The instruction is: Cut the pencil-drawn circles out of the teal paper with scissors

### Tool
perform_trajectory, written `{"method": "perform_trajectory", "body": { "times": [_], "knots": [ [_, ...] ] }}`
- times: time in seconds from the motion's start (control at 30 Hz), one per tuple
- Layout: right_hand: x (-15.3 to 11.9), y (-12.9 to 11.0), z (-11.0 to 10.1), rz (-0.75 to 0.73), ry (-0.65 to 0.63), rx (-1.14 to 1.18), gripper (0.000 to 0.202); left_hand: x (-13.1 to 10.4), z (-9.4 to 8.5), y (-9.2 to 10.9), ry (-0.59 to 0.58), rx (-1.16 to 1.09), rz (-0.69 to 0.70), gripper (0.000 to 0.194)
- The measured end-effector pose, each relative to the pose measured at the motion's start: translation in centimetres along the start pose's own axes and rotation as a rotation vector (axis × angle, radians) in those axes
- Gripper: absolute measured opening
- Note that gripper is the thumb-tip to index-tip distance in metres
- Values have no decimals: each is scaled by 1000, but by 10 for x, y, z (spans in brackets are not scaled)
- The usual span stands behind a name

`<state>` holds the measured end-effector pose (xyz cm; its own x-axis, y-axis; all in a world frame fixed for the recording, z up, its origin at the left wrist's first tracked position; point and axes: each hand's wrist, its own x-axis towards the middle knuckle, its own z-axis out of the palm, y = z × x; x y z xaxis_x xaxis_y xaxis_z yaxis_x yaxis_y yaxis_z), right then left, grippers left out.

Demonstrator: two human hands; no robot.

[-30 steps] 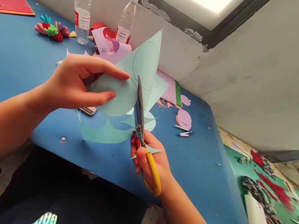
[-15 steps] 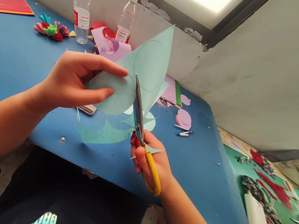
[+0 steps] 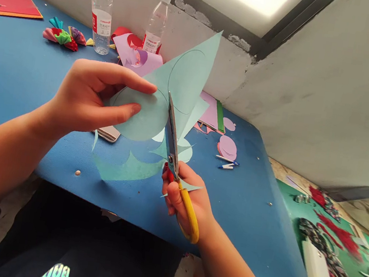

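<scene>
Sheet (image 3: 197, 73) held in my left hand (image 3: 86, 96), upper corner swung further right; upper outlined circle (image 3: 183, 83) looks easier to follow. My right hand (image 3: 195, 195) grips scissors (image 3: 172, 139), blades nearly together, tip between outlined circles.

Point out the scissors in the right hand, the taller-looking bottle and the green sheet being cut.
scissors (image 3: 172, 139): head view, on the blades
left bottle (image 3: 102, 23): head view, on the label
green sheet (image 3: 191, 77): head view, inside the upper drawn circle
</scene>
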<state>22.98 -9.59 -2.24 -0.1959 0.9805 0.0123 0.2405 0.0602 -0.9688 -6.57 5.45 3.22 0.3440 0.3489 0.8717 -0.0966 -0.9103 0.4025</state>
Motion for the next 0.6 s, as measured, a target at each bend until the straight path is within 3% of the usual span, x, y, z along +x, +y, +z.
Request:
{"method": "perform_trajectory", "body": {
  "times": [0.6],
  "knots": [
    [3,-1,-1,14,-39,53,78,1,-3,-1,-89,1,3,56]
  ]
}}
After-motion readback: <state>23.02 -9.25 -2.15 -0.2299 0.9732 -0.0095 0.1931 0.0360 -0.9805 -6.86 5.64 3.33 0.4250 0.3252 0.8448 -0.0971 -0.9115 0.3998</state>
